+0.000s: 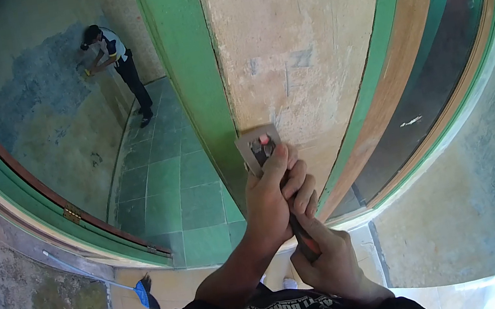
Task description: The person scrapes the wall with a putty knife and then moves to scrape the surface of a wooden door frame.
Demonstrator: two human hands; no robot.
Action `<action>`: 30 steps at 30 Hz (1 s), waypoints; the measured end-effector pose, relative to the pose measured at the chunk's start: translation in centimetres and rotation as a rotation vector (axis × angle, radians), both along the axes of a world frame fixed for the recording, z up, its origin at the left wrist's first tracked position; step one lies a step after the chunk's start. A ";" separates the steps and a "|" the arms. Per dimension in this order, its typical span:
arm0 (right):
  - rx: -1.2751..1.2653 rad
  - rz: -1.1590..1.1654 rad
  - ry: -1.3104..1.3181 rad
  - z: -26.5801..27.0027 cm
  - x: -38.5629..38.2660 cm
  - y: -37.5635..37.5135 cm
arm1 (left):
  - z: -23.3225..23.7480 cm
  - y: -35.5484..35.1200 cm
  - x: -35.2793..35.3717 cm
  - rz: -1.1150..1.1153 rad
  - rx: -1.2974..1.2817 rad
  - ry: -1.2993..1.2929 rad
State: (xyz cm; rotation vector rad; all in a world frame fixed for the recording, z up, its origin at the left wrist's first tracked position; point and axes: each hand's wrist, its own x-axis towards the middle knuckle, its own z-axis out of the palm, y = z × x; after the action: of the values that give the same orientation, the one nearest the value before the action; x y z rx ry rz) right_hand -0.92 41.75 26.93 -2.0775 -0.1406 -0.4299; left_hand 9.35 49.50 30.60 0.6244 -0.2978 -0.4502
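Both my hands are wrapped round one scraper. Its flat, grey-brown rectangular head rests at the lower left of a bare plaster wall panel, close to the green frame. My left hand grips the tool just below the head, thumb laid along it, fingers curled. Lower down, my right hand is closed round the black and orange handle. The panel's surface is patchy, with pale scrape marks and bluish-grey smears above the head. My fingers hide the middle of the tool.
Through the doorway at left, a person works at a wall with a grey-blue patch, above a green tiled floor. A blue broom leans at lower left. Right of the panel stand a wooden frame and dark glass.
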 end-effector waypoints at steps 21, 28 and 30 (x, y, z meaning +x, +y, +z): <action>0.087 -0.058 -0.035 -0.5 0.2 1.3 | -0.2 0.5 -0.6 0.090 0.109 0.015; 0.065 -0.106 -0.067 -0.4 0.0 1.1 | -0.5 0.3 -0.4 -0.024 0.042 -0.052; 0.059 -0.111 -0.025 0.0 -0.2 1.0 | 0.0 0.0 -0.2 -0.061 0.020 -0.090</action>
State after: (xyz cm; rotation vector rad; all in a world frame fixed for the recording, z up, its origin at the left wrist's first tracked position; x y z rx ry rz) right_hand -1.17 42.76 26.97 -2.0290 -0.0274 -0.5215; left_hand 9.13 49.48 30.56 0.6575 -0.3991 -0.4847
